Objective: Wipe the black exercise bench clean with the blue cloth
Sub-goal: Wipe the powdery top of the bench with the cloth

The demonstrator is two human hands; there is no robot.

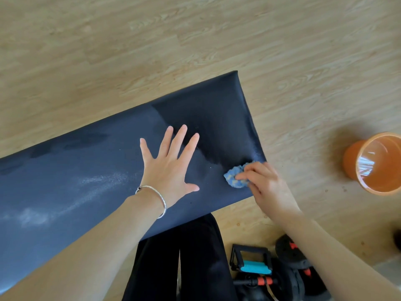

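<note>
The black exercise bench (86, 170) lies slantwise over the wooden floor, and the blue cloth (233, 177) is on its top, close to the near corner of the right end. The right hand (264, 183) grips the crumpled cloth with curled fingers. The left hand (169, 168) lies flat on the middle of the top, fingers spread. The right end looks dark and damp, and pale dusty streaks (102, 179) show toward the left end. I think it is best to open the cloth wider, press evenly and wipe in long overlapping strokes toward those streaks
</note>
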